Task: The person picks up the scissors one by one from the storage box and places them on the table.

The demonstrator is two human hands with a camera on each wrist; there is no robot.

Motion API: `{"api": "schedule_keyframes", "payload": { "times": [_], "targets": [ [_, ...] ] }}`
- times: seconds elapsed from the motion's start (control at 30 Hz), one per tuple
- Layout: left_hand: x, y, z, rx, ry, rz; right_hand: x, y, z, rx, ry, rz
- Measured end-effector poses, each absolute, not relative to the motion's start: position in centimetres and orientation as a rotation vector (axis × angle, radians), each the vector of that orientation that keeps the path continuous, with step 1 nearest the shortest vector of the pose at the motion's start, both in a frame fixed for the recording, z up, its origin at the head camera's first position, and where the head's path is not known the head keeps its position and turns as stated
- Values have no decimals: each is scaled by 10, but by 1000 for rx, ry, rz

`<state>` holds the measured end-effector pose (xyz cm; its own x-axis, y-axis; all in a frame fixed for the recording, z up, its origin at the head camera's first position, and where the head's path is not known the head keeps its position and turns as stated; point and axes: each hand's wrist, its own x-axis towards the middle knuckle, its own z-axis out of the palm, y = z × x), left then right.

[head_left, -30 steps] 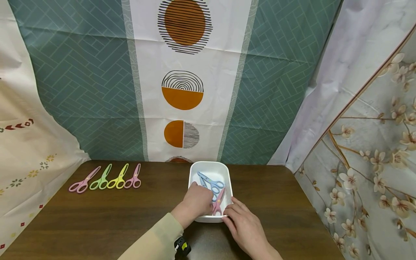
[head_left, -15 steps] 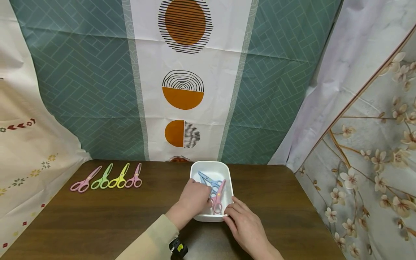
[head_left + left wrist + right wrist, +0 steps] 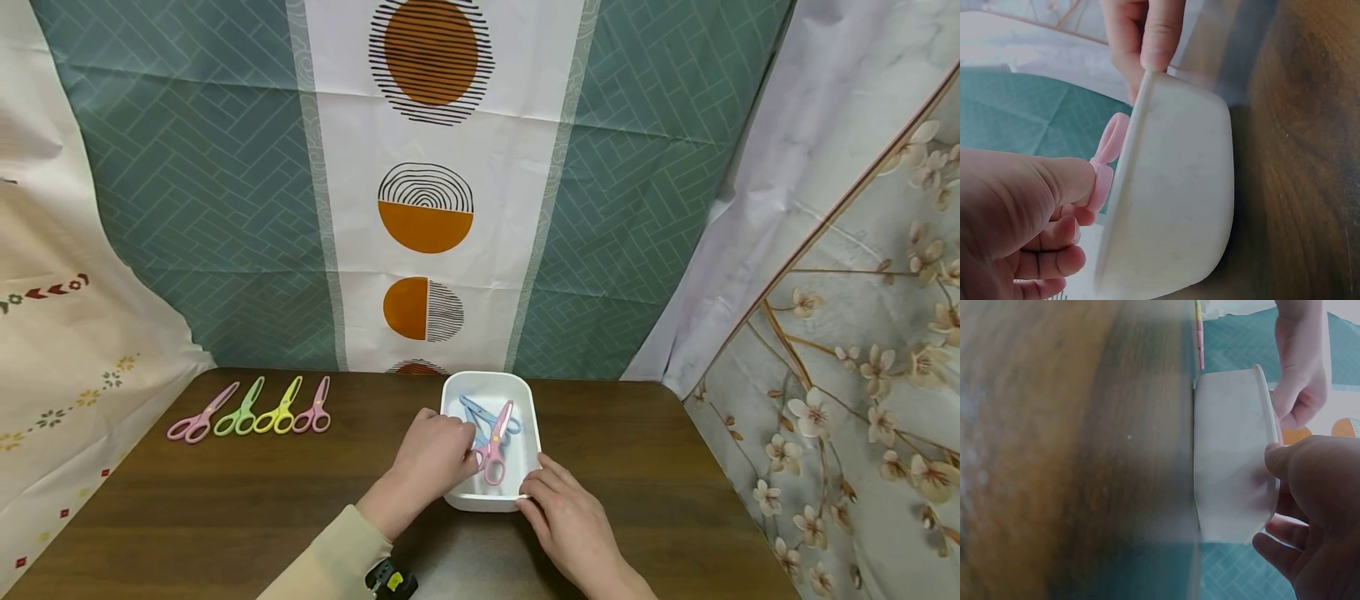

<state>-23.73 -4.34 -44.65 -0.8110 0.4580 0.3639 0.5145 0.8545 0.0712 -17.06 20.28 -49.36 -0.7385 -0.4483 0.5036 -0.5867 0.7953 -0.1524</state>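
My left hand (image 3: 427, 458) pinches one handle loop of a pair of pink scissors (image 3: 497, 444) between thumb and fingers, over a white plastic box (image 3: 533, 425). In the left wrist view the pink handle loops (image 3: 1112, 140) stand above the box rim. The scissors' blades point away from me in the head view. Under them, inside the box, lie blue scissors (image 3: 473, 406), partly hidden. My right hand (image 3: 570, 521) grips the box's near right corner. Its thumb lies against the outer wall in the right wrist view, with some fingers over the rim.
On the dark wooden table (image 3: 300, 492), to the left, lies a row of scissors: pink (image 3: 202, 417), green (image 3: 242, 414), yellow (image 3: 280, 410) and another pink pair (image 3: 314, 410). A patterned curtain (image 3: 420, 250) hangs behind the table's far edge.
My left hand has taken the pink scissors up from the box's right side and moved left with them, blades now over the blue scissors. My right hand stays on the box corner.
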Motion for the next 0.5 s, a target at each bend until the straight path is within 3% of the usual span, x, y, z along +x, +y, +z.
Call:
{"api": "schedule_keyframes", "payload": {
  "times": [0.5],
  "targets": [
    [-216, -67, -439, -685, -2573, -287, -171, 202, -495, 743, -2564, 419]
  ]
}}
